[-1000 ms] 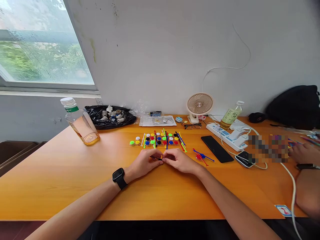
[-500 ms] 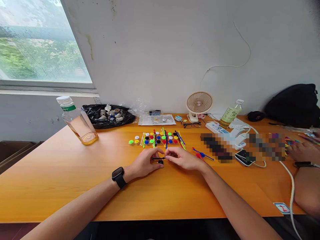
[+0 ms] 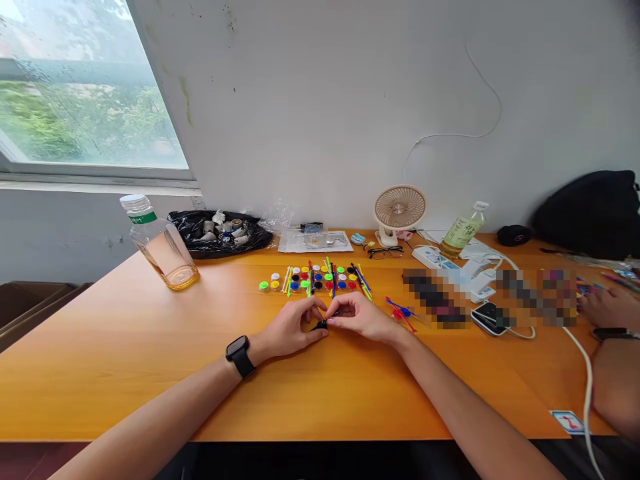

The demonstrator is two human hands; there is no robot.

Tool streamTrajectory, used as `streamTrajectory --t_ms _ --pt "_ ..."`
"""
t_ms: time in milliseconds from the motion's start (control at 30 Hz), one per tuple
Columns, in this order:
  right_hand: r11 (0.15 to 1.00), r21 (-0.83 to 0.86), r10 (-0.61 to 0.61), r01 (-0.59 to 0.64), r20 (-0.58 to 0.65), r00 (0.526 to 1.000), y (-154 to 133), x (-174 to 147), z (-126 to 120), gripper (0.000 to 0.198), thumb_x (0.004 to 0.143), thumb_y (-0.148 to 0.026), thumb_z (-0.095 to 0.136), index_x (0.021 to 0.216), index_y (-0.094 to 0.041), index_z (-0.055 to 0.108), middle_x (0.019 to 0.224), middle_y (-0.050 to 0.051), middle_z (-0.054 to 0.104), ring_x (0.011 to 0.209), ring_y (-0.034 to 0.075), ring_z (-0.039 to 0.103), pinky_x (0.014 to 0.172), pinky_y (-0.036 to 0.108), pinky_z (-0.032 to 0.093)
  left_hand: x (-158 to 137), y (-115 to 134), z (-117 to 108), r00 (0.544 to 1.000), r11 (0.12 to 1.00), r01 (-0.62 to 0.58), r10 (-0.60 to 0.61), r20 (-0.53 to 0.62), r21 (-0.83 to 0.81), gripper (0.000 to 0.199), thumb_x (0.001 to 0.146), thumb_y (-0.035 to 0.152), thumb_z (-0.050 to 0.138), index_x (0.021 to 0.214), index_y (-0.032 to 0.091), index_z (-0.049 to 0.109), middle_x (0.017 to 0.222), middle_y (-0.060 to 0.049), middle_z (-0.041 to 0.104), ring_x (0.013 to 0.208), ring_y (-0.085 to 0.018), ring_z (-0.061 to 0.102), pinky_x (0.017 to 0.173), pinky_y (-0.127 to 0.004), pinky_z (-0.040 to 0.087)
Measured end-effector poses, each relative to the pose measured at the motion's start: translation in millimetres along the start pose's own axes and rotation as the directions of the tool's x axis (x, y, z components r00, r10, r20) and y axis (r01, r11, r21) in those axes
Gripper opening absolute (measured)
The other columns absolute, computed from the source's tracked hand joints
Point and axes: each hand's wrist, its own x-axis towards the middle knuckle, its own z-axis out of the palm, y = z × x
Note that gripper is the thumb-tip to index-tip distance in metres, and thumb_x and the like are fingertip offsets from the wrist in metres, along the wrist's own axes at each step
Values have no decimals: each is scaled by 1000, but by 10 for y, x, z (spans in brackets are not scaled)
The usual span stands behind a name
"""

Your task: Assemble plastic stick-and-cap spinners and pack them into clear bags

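Observation:
Over the table in front of me, my left hand curls its thumb and fingers round a small black plastic piece. My right hand meets it there, thumb and forefinger pinched on a thin black stick that is mostly hidden by the fingers. Stick and piece appear to touch at the fingertips. Behind the hands lie rows of coloured round caps, with bundles of coloured plastic sticks laid between them. To the right of my right hand are a blue stick and red parts.
A tilted-looking bottle stands on the left. A black bag of parts, a small fan, glasses, a second bottle and a power strip line the back. Another person's hand is at right, near a white cable.
My right fingers have moved slightly down and left, bringing the black stick from lying level above the black piece to meeting it. Its far part now shows less.

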Motion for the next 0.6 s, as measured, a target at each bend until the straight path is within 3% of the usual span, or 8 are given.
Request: streamTrajectory --t_ms 167,367,600 --pt "998 -60 -2 2 10 1000 50 7 23 29 78 -42 85 83 -17 73 81 2 71 75 16 64 73 29 48 -12 6 -30 1000 996 -12 14 -24 94 37 83 34 83 114 21 68 101 -4 71 82 -17 60 73 -29 48" --pt "994 -109 -10 12 20 1000 22 -3 36 25 81 -39 83 84 -17 72 77 1 70 70 15 61 67 27 46 -6 -3 -70 997 984 -72 70 21 165 19 89 36 77 102 22 72 91 -4 72 82 -19 62 73 -29 48" --pt "987 -161 -23 21 -5 1000 22 -2 76 19 82 -33 79 83 -17 70 78 2 70 68 14 59 65 26 46 -12 -15 -89 996 970 -91 88 25 226 15 90 33 78 99 23 73 93 -2 75 84 -19 67 75 -29 49"
